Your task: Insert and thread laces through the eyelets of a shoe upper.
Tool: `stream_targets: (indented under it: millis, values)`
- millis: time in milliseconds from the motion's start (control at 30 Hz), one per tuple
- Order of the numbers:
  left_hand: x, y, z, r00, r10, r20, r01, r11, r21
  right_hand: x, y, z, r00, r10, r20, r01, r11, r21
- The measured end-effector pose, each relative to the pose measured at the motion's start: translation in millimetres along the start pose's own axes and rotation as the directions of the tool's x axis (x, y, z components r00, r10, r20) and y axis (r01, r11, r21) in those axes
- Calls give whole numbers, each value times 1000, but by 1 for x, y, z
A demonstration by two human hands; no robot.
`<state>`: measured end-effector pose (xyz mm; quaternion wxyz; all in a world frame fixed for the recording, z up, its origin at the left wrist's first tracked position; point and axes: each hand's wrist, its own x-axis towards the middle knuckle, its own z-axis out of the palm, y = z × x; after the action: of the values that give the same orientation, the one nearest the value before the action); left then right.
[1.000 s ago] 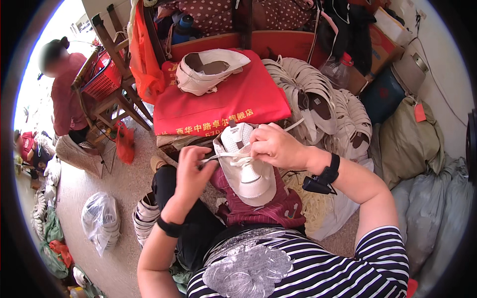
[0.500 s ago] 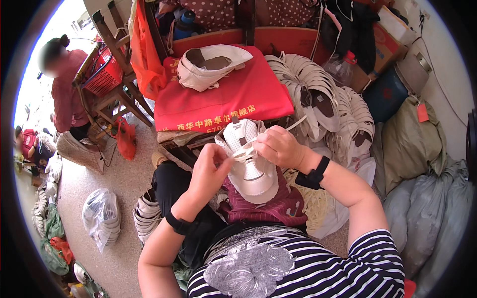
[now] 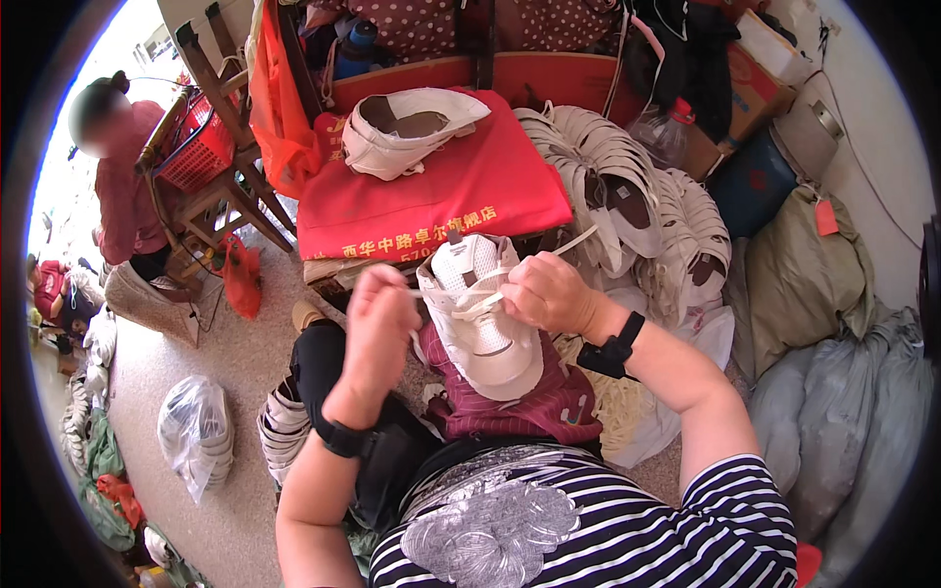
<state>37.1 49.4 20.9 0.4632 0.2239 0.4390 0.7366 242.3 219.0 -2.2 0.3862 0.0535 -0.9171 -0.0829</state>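
Observation:
A cream-white shoe upper (image 3: pixel 490 367) rests toe toward me on the maroon striped cloth (image 3: pixel 461 397) over my lap. A pale flat shoelace (image 3: pixel 478 306) crosses its tongue. Off to the upper's left, my left hand (image 3: pixel 380 314) is closed on one stretch of the lace, which runs taut from the eyelets; motion blurs its fingers somewhat. At the upper's right side my right hand (image 3: pixel 551 292) pinches the lace, and a loose end sticks out beyond it to the upper right. A dark band circles each wrist.
Ahead is a low table with a red cloth (image 3: pixel 431 211), bearing another white upper (image 3: pixel 407 132). Stacked uppers (image 3: pixel 598 176) stand to the right, beside grey bags (image 3: pixel 833 431). A plastic-bagged bundle (image 3: pixel 199 431) lies on the left floor. Another person (image 3: pixel 127 186) is at the far left.
My left hand has moved left and slightly up, away from the upper, drawing the lace out taut. My right hand stays by the upper's right side.

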Motion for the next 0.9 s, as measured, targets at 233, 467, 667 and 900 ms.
stream_targets:
  millis: [233, 467, 667, 900]
  values:
    - [1, -10, -15, 982, 188, 20, -179, 894, 411, 29, -13, -15, 914, 385, 128, -406, 859, 311]
    - [-22, -37, 6, 856, 421, 301, -457, 343, 820, 45, 1, -15, 744, 504, 439, -659, 659, 363]
    - [-17, -37, 11, 809, 464, 362, -502, 223, 836, 56, -1, -17, 676, 544, 497, -737, 507, 446]
    - [-23, -34, 15, 941, 215, 262, -339, 608, 718, 51, -6, -17, 649, 557, 518, -760, 457, 462]
